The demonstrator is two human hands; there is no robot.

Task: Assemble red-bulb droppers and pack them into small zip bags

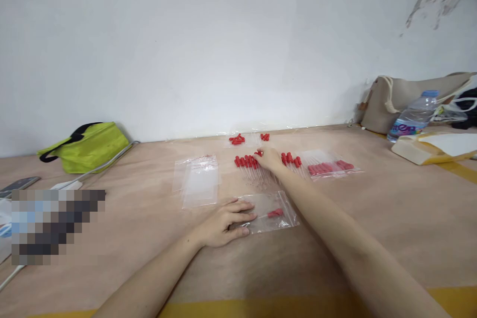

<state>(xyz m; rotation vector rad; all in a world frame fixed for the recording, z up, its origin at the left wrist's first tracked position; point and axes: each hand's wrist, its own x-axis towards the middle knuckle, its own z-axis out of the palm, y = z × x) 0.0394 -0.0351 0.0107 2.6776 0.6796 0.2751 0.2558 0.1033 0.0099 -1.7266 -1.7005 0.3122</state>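
Observation:
My left hand (227, 221) lies with fingers spread on a clear zip bag (261, 225), pressing its left part to the table. Inside that bag is a dropper with a red bulb (275, 213) and a thin clear stem. Farther out, the fingers of my right hand (270, 159) are pinched at the red bulb of a dropper (258, 153). Beneath and beside them, a row of red-bulbed droppers (246, 161) lies with stems pointing toward me. More loose droppers (289, 159) are right of my hand, partly behind it.
Flat zip bags (201, 184) are stacked on the left. A filled bag of droppers (330, 166) lies right. Small red bulbs (237, 139) sit near the wall. A lime pouch (93, 146), water bottle (413, 117) and beige bag (383, 104) stand farther out.

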